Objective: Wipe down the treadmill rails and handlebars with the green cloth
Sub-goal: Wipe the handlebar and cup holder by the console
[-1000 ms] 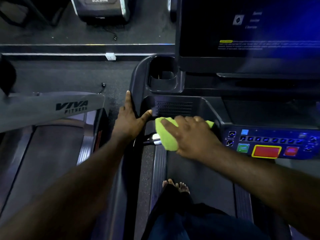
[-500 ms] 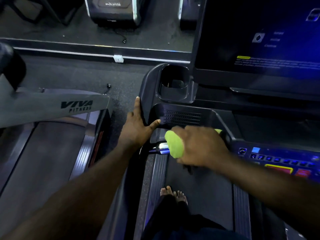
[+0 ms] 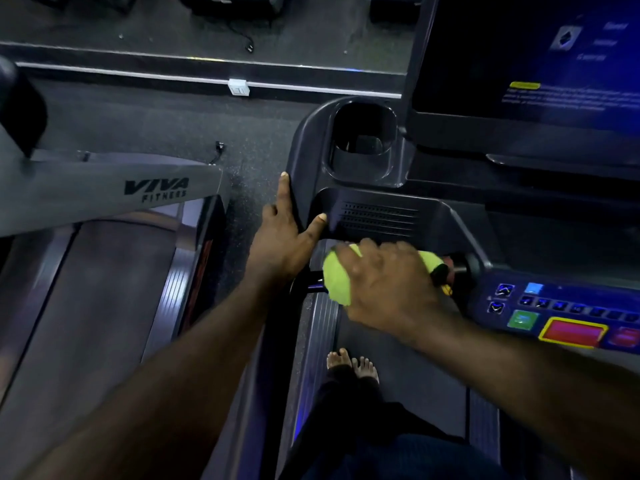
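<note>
Hides most of the green cloth under the right hand: only a bunched lime edge at the left and a sliver past the knuckles on show. Covers nearly all of the front handlebar the same way, leaving a short dark, glossy stub exposed just left of the green cloth. Hard to make out at the bar's right end: something small, red and yellow, blurred. Cut off at the frame's right edge: the control panel, with its green button and red, yellow-rimmed button. Cut off at top right too: the dim blue screen, text unreadable.

Clamps the right hand down over green cloth and handlebar, fingers curled forward round both, forearm reaching in from the lower right. Lays the left hand flat and relaxed on the left edge of the console, grasping nothing. Index finger straight along the outer rim, thumb splayed onto the vented face, remaining fingers partly out of sight over the side. Stands on the belt with bare feet, only the toes visible below the handlebar. At the left, a neighbouring treadmill arm marked VIVA FITNESS.
</note>
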`<state>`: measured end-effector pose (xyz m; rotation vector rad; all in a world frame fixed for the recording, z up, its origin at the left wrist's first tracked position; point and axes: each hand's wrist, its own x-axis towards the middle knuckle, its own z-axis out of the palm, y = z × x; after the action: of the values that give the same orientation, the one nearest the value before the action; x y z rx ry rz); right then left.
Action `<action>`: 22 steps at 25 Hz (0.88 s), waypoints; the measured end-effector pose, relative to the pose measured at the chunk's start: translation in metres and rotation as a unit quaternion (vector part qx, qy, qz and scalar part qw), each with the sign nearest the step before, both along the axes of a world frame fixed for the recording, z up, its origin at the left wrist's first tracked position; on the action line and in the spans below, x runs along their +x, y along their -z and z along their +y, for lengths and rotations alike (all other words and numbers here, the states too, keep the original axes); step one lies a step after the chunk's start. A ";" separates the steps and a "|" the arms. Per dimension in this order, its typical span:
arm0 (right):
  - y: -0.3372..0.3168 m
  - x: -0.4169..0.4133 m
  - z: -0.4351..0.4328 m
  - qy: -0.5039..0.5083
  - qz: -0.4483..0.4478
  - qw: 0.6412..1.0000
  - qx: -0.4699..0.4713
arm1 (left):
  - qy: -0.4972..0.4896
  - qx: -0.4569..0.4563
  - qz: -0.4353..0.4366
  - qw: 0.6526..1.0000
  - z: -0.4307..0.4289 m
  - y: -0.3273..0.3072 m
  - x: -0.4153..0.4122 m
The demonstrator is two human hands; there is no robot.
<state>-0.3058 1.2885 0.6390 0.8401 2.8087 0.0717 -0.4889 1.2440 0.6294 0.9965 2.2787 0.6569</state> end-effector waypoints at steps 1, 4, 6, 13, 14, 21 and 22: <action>0.008 -0.005 -0.011 -0.005 0.021 1.000 0.010 | -0.002 0.004 0.002 1.000 0.000 0.002 -0.001; 0.023 -0.032 -0.020 -0.016 0.054 0.998 -0.013 | -0.008 -0.002 -0.005 1.000 0.000 0.005 -0.001; 0.021 -0.035 -0.019 -0.036 0.062 0.997 -0.021 | -0.013 0.022 -0.028 0.999 -0.001 0.006 0.000; 0.004 0.040 0.028 -0.045 0.102 0.994 -0.005 | 0.291 0.094 0.250 0.919 -0.076 0.009 0.023; -0.001 0.050 0.032 -0.043 0.090 0.995 -0.010 | 0.295 0.075 0.248 0.920 -0.088 0.014 0.025; -0.045 0.013 0.070 0.109 -0.026 0.945 -0.307 | 0.177 0.043 0.150 0.972 -0.098 0.018 0.024; -0.048 0.018 0.062 0.126 0.037 0.951 -0.280 | 0.151 0.049 0.094 0.983 -0.099 0.017 0.025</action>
<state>-0.2882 1.3509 0.6872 1.0438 2.5341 -0.7689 -0.4635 1.1448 0.6122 1.4725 2.2018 0.5692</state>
